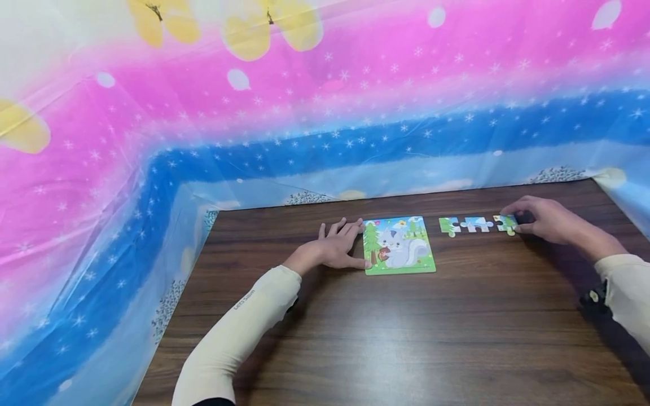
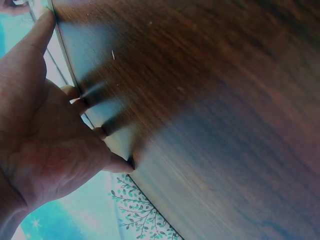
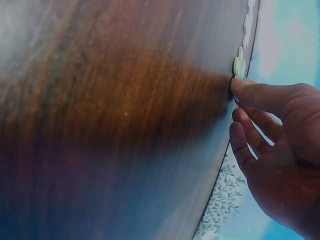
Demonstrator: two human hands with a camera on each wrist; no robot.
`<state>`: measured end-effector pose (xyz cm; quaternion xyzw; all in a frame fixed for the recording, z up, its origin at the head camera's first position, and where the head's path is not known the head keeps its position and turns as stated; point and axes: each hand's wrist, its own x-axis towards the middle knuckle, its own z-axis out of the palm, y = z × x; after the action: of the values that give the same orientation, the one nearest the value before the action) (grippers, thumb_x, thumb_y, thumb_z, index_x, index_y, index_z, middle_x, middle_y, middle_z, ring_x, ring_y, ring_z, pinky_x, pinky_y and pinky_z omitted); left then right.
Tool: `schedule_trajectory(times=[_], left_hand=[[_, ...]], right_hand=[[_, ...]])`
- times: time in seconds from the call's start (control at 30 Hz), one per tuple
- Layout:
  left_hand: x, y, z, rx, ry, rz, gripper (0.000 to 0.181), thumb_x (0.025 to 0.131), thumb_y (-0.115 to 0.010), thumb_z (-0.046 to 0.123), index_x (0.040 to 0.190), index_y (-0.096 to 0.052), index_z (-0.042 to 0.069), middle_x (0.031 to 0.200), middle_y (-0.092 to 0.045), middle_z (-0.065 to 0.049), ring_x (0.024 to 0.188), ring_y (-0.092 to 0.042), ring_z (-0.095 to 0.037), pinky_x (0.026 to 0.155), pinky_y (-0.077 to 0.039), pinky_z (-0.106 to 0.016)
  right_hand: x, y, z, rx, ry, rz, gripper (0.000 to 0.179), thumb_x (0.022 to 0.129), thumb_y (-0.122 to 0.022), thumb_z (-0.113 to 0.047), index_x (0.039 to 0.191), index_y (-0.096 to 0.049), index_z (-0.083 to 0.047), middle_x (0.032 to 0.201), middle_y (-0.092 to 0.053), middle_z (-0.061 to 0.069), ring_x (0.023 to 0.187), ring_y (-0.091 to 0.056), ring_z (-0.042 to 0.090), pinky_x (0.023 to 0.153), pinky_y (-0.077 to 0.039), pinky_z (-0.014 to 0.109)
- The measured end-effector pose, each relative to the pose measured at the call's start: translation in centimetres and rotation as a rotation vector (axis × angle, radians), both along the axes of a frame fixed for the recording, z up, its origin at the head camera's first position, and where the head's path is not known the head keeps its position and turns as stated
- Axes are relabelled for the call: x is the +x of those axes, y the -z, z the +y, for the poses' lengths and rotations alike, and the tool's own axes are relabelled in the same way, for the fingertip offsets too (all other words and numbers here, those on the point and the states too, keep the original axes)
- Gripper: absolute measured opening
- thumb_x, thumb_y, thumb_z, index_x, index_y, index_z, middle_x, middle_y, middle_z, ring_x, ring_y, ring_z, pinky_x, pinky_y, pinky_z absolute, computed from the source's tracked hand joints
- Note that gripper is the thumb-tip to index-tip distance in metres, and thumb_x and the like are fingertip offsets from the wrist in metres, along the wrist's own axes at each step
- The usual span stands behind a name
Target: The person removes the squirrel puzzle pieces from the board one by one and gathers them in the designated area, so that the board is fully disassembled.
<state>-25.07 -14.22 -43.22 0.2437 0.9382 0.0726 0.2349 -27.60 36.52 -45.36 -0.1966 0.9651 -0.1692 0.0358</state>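
Note:
A square squirrel puzzle [image 1: 401, 248] lies flat on the dark wooden table [image 1: 386, 338] in the head view. My left hand [image 1: 339, 245] rests beside it with fingers spread, thumb and fingertips at its left edge. To the puzzle's right, three loose jigsaw pieces form a short row: a green one [image 1: 449, 226], a light blue one [image 1: 476, 224] and a green-and-blue one [image 1: 504, 223]. The thumb and fingers of my right hand [image 1: 548, 221] pinch that last piece at its right side. Seen nearly edge-on in the right wrist view, the pieces [image 3: 240, 64] run away from the thumb tip.
A pink, blue and white patterned cloth [image 1: 325, 124] hangs behind the table and along its left side. The table's back edge runs just beyond the row of pieces. Bare wood stretches in front of both hands.

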Motion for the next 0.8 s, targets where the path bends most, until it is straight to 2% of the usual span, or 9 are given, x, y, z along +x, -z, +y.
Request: schedule_trajectory(times=[0.27, 0.47, 0.63, 0.8], left_hand=[[0.0, 0.1, 0.0, -0.005, 0.006, 0.006, 0.103, 0.098, -0.057, 0.074, 0.173, -0.004, 0.027, 0.181, 0.009, 0.006, 0.168, 0.008, -0.029, 0.129, 0.006, -0.071], [-0.1, 0.0, 0.0, -0.009, 0.008, 0.016, 0.103, 0.097, -0.056, 0.074, 0.173, -0.004, 0.028, 0.181, 0.008, 0.006, 0.168, 0.007, -0.029, 0.129, 0.005, -0.071], [-0.1, 0.0, 0.0, -0.003, 0.008, 0.020, 0.102, 0.097, -0.057, 0.074, 0.173, -0.005, 0.027, 0.181, 0.008, 0.006, 0.168, 0.007, -0.029, 0.129, 0.005, -0.071], [0.1, 0.2, -0.1, -0.001, 0.005, 0.014, 0.104, 0.097, -0.056, 0.075, 0.173, -0.004, 0.027, 0.181, 0.007, 0.005, 0.168, 0.007, -0.030, 0.129, 0.004, -0.072]], right_hand=[[-0.1, -0.4, -0.3, 0.026, -0.015, -0.024, 0.046, 0.090, -0.081, -0.005, 0.135, -0.070, -0.003, 0.136, -0.063, 0.029, 0.124, -0.058, 0.057, 0.101, -0.047, 0.072], [-1.0, -1.3, -0.6, 0.060, -0.052, -0.046, 0.050, 0.088, -0.079, 0.000, 0.137, -0.067, 0.000, 0.140, -0.060, 0.032, 0.130, -0.053, 0.059, 0.105, -0.043, 0.074], [-1.6, -2.1, -2.3, 0.032, -0.064, 0.008, 0.045, 0.088, -0.072, 0.005, 0.134, -0.068, 0.001, 0.141, -0.059, 0.034, 0.133, -0.051, 0.059, 0.107, -0.042, 0.074], [-1.6, -1.3, -6.3, 0.014, -0.088, 0.093, 0.038, 0.092, -0.073, -0.004, 0.129, -0.070, 0.002, 0.134, -0.065, 0.030, 0.128, -0.057, 0.052, 0.108, -0.044, 0.070]])
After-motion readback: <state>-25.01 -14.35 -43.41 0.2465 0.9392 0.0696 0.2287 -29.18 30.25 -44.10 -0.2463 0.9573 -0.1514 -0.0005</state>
